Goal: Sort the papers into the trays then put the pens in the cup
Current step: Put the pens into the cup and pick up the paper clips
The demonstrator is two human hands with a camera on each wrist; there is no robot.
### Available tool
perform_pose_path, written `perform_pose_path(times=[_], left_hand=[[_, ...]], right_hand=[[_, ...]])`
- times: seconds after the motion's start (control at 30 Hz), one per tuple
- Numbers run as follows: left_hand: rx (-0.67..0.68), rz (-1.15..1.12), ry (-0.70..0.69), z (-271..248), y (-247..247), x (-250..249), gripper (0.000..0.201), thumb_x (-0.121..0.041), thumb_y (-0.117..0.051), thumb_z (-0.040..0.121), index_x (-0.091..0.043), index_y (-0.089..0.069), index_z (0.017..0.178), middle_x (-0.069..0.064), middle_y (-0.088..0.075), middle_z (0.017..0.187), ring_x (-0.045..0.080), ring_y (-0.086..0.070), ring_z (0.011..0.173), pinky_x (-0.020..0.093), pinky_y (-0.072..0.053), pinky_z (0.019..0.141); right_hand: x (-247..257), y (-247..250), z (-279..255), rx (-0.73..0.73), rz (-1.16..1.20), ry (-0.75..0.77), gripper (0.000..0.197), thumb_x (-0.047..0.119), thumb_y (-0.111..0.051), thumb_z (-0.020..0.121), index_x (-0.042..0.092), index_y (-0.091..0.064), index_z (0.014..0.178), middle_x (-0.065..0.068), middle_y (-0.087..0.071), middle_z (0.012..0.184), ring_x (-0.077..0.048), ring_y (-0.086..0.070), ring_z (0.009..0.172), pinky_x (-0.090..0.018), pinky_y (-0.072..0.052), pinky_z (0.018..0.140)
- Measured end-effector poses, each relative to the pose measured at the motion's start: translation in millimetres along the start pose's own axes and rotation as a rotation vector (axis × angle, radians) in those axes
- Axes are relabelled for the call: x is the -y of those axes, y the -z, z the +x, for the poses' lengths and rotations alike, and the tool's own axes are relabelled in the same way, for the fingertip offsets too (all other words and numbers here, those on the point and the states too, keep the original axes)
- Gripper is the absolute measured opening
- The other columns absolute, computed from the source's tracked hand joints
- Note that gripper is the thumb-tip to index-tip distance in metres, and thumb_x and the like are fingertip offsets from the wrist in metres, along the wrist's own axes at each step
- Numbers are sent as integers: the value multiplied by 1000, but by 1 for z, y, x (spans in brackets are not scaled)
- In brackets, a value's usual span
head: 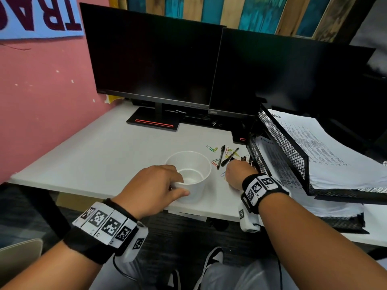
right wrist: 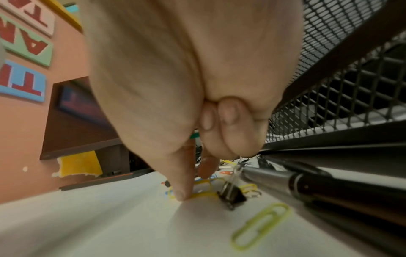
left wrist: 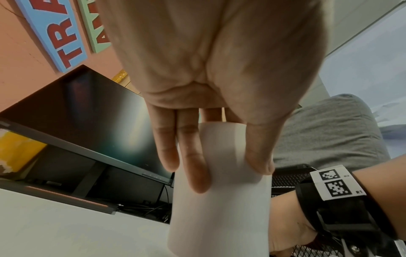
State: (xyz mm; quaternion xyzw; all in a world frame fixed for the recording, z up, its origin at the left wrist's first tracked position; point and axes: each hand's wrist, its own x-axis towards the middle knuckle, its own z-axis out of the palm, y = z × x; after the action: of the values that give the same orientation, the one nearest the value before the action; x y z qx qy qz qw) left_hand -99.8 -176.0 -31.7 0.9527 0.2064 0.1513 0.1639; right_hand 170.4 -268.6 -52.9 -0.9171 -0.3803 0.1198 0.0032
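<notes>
Pink wall and two dark monitors (head: 159, 57) backed a pale desk (head: 88, 155). At the left, the left hand (head: 155, 189) gripped an empty white plastic cup (head: 191, 174) by its side. Just right of it two black pens (head: 225, 156) lay among coloured paper clips (head: 212, 148), not yet in the cup; the right hand (head: 238, 174) reached there, thumb down on a clip, its grasp unclear. Printed papers (head: 326, 147) already filled the black mesh trays (head: 280, 141), so sorting looked done.
</notes>
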Motion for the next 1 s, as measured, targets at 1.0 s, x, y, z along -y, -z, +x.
perform_pose_path(times=[1.0], left_hand=[[-34, -55, 2, -2, -6, 1, 21, -56, -72, 89, -35, -73, 91, -21, -57, 81, 2, -59, 75, 13, -32, 62]], right_hand=[[14, 63, -13, -288, 965, 179, 25, 2, -60, 97, 19, -78, 91, -10, -77, 102, -22, -74, 92, -44, -65, 86]])
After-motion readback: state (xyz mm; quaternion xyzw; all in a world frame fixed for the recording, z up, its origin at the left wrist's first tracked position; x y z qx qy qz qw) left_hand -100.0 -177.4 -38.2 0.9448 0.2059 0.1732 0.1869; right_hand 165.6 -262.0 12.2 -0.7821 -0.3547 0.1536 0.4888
